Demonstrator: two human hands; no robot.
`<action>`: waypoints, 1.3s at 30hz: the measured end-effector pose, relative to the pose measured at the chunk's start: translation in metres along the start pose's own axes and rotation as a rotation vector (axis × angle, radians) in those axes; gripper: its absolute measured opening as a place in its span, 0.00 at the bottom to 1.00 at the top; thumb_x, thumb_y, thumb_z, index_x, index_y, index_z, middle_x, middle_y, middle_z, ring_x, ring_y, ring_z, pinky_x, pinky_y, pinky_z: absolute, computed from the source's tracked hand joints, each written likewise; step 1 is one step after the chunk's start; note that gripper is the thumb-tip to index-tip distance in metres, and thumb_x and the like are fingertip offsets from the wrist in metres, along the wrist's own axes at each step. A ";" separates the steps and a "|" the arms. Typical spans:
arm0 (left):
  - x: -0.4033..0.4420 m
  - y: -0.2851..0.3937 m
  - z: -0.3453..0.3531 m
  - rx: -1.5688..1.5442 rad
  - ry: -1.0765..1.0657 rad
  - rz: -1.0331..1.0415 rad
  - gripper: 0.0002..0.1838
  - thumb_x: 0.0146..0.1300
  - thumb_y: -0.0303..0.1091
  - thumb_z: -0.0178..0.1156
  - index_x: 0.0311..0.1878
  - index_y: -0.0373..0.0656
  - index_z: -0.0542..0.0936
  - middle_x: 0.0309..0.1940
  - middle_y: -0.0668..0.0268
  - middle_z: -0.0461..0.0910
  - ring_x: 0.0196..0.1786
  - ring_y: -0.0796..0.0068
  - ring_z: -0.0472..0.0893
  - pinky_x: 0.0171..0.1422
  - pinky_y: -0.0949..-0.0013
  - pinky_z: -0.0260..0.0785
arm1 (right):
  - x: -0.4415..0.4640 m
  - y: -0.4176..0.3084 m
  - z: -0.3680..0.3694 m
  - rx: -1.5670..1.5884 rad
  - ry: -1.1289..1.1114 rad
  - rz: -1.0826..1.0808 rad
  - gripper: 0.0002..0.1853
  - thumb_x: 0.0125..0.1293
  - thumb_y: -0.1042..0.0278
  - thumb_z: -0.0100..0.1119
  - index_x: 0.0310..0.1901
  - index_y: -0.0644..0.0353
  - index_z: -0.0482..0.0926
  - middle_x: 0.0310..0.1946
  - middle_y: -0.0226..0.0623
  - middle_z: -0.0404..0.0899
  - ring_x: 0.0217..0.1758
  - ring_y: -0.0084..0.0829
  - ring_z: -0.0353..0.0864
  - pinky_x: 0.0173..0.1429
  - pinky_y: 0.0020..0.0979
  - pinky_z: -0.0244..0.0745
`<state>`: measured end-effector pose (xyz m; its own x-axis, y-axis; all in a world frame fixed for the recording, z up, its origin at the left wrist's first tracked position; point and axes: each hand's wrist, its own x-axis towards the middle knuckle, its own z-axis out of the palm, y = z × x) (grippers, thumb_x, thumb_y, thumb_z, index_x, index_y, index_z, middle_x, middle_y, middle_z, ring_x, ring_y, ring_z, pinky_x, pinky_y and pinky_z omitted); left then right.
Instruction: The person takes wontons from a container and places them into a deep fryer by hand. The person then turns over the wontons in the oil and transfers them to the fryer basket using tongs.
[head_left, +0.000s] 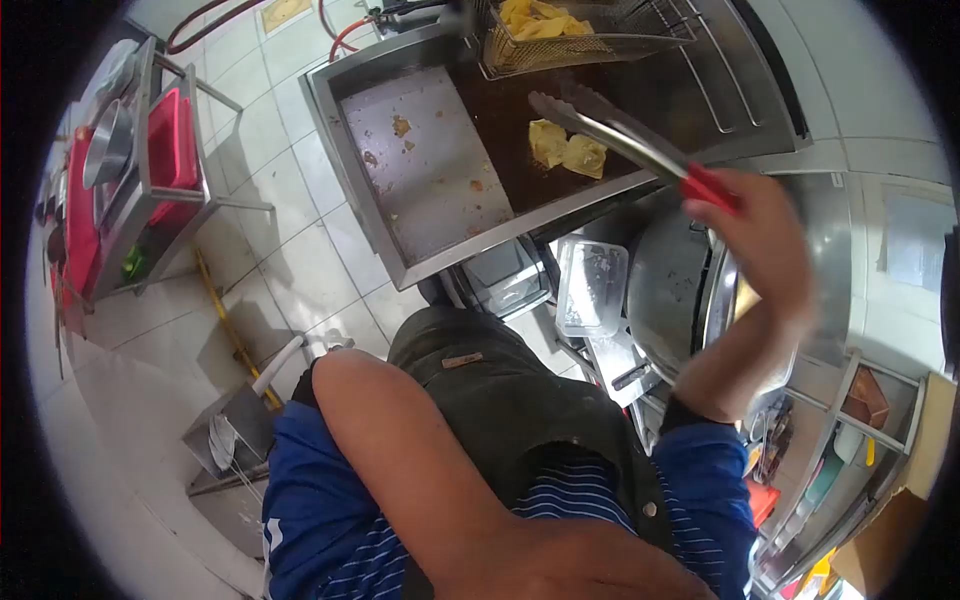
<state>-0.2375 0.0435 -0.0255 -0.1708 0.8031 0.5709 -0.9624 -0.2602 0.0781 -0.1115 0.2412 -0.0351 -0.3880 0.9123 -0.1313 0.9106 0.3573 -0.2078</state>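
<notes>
My right hand (755, 235) is wrapped round the red handle of metal tongs (635, 145). The tongs' tips are slightly apart, above the dark oil of a deep fryer (400, 270), with nothing visible between them. Just below the tips, two pale yellow pieces of food (567, 150) lie side by side in the oil. A wire fry basket (620, 50) with yellow pieces in it sits over the far part of the fryer. My left forearm crosses my body, and my left hand (590, 560) is at the bottom edge, its fingers out of sight.
The fryer's flat metal ledge (430, 160) carries fried crumbs. A large round metal pan (670, 285) and a clear plastic container (592, 288) stand below the fryer, on the right. A metal rack (190, 190) with red trays is at left. Shelving (835, 460) stands at right.
</notes>
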 end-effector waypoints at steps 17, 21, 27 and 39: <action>0.024 0.033 -0.048 0.033 0.169 -0.084 0.38 0.61 0.54 0.33 0.50 0.18 0.66 0.39 0.41 0.73 0.36 0.53 0.77 0.41 0.65 0.70 | 0.112 0.053 0.207 0.098 -0.256 0.483 0.25 0.50 0.52 0.61 0.42 0.64 0.76 0.42 0.48 0.77 0.48 0.44 0.75 0.49 0.39 0.70; 0.036 0.041 -0.056 0.052 0.184 -0.065 0.38 0.61 0.55 0.32 0.48 0.19 0.68 0.36 0.42 0.73 0.33 0.55 0.77 0.39 0.66 0.70 | 0.118 0.052 0.218 0.012 -0.299 0.523 0.23 0.48 0.53 0.63 0.40 0.63 0.78 0.41 0.49 0.77 0.47 0.43 0.76 0.48 0.38 0.70; 0.049 0.055 -0.059 0.002 0.130 -0.225 0.38 0.60 0.55 0.32 0.47 0.20 0.68 0.33 0.44 0.73 0.31 0.56 0.76 0.36 0.66 0.70 | 0.095 0.059 0.205 0.341 -0.366 0.472 0.22 0.46 0.54 0.64 0.39 0.61 0.79 0.39 0.50 0.77 0.44 0.43 0.77 0.47 0.37 0.70; 0.044 0.050 -0.058 -0.043 0.105 -0.358 0.40 0.60 0.58 0.30 0.47 0.20 0.69 0.35 0.44 0.73 0.33 0.56 0.76 0.37 0.65 0.69 | 0.065 -0.009 0.191 -0.237 -0.108 0.359 0.07 0.49 0.66 0.57 0.27 0.59 0.80 0.30 0.43 0.79 0.37 0.41 0.80 0.34 0.36 0.75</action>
<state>-0.3051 0.0972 -0.0435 0.1599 0.8901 0.4268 -0.9727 0.0684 0.2218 -0.1723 0.2595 -0.2270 -0.0424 0.9652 -0.2581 0.9930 0.0693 0.0959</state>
